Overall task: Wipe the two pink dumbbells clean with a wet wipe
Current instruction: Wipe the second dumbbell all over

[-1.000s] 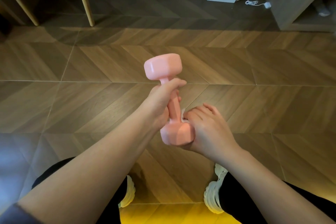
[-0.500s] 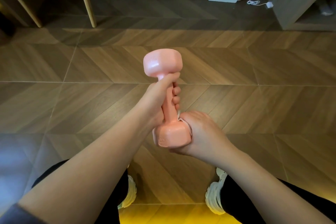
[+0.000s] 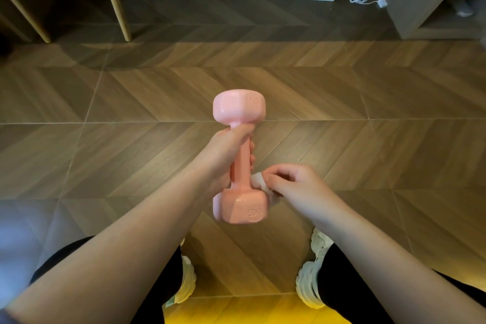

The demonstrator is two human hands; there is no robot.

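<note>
Pink dumbbell, gripped upright above the floor by the left hand; the right hand, pinching the wet wipe, has left the lower head for its neck, that end likely done.

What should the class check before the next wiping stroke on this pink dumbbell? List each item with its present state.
1. Left hand wrapped round the dumbbell handle: ok.
2. Right hand pinching the wet wipe: ok.
3. Wet wipe touching the handle just above the lower head: ok.
4. Upper head wiped clean: cannot tell.
5. Second dumbbell nearby: cannot tell, not in view.
</note>
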